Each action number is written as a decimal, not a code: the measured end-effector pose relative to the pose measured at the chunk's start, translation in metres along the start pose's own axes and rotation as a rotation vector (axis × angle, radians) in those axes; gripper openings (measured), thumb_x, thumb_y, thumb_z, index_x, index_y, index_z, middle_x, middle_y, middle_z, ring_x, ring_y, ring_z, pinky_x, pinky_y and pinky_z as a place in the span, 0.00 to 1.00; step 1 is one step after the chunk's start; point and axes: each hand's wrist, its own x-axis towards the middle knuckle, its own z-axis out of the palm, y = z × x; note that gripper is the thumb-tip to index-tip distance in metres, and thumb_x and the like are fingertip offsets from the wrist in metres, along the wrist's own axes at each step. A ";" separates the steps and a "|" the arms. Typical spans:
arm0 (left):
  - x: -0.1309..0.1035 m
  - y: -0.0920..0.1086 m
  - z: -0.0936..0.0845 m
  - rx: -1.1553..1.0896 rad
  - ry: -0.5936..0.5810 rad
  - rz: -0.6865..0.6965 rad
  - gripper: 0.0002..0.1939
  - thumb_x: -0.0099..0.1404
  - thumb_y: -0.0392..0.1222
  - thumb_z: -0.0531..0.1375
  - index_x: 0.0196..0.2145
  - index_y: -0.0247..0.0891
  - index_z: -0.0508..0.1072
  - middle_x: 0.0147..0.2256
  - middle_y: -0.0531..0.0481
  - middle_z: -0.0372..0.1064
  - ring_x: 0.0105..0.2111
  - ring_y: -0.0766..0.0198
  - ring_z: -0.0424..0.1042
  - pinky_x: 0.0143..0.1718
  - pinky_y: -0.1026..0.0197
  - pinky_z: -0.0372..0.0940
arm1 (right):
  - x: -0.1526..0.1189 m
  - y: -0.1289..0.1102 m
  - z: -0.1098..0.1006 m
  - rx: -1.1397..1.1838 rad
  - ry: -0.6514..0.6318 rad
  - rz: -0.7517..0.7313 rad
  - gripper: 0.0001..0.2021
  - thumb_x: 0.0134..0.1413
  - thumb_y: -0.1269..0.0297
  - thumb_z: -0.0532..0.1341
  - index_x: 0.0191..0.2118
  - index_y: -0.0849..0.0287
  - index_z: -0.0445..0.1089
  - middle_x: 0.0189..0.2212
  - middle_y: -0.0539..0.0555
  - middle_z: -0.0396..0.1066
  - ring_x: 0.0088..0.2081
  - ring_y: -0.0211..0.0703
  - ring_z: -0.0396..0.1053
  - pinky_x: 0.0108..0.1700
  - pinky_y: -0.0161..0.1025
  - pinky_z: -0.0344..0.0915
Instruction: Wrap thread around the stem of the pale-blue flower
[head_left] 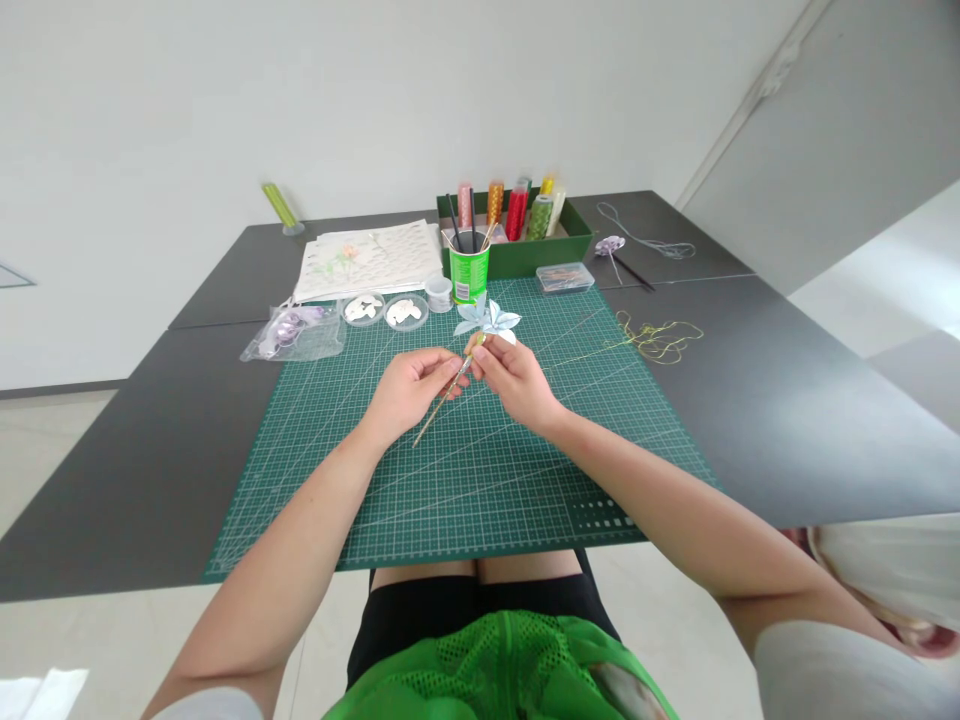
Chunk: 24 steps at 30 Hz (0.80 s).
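Note:
A pale blue flower (489, 316) with pointed petals sits at the far end of a thin stem (439, 406), which slants down to the left over the green cutting mat (480, 480). My left hand (412, 388) pinches the stem between thumb and fingers. Just below the petals, my right hand (514, 378) is closed on the upper end of the stem, where a bit of yellow-green shows. The two hands nearly touch at the fingertips.
Behind the hands stand a green can (469, 275) with brushes and a green box (517, 262) of thread spools. Round dishes (406, 312), a plastic bag (300, 335) and paper sheets (375, 265) lie left. Right are a clear case (565, 278) and tangled yellow-green thread (664, 342).

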 end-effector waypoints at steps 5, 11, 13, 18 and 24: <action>-0.007 0.001 0.009 0.197 0.125 0.087 0.19 0.75 0.50 0.54 0.42 0.39 0.82 0.38 0.46 0.81 0.29 0.64 0.78 0.34 0.62 0.73 | 0.000 0.003 0.000 0.013 0.080 0.063 0.19 0.67 0.45 0.57 0.34 0.55 0.63 0.25 0.47 0.60 0.28 0.35 0.59 0.28 0.37 0.56; -0.016 -0.003 0.020 0.656 0.349 0.263 0.17 0.72 0.47 0.60 0.53 0.41 0.80 0.41 0.45 0.83 0.36 0.57 0.81 0.40 0.58 0.72 | -0.001 0.007 0.003 0.046 0.130 0.086 0.18 0.66 0.45 0.58 0.36 0.55 0.64 0.26 0.48 0.61 0.29 0.36 0.58 0.26 0.36 0.52; -0.016 -0.005 0.022 0.725 0.360 0.304 0.17 0.72 0.46 0.61 0.54 0.41 0.79 0.42 0.45 0.83 0.37 0.56 0.81 0.41 0.58 0.72 | -0.001 0.008 0.003 0.047 0.138 0.083 0.18 0.67 0.45 0.58 0.35 0.55 0.64 0.27 0.48 0.61 0.29 0.36 0.58 0.26 0.36 0.51; -0.015 -0.006 0.022 0.739 0.340 0.329 0.15 0.74 0.43 0.58 0.54 0.44 0.80 0.44 0.46 0.82 0.39 0.56 0.81 0.41 0.58 0.71 | -0.003 0.010 0.003 0.027 0.135 0.084 0.17 0.68 0.48 0.57 0.34 0.55 0.64 0.27 0.49 0.62 0.29 0.36 0.57 0.26 0.36 0.51; -0.013 -0.003 0.021 0.524 0.306 0.293 0.12 0.72 0.42 0.60 0.47 0.46 0.84 0.40 0.50 0.83 0.36 0.58 0.80 0.41 0.57 0.72 | -0.004 0.008 0.003 -0.009 0.124 0.068 0.19 0.69 0.48 0.56 0.30 0.56 0.63 0.29 0.50 0.62 0.29 0.36 0.57 0.27 0.36 0.51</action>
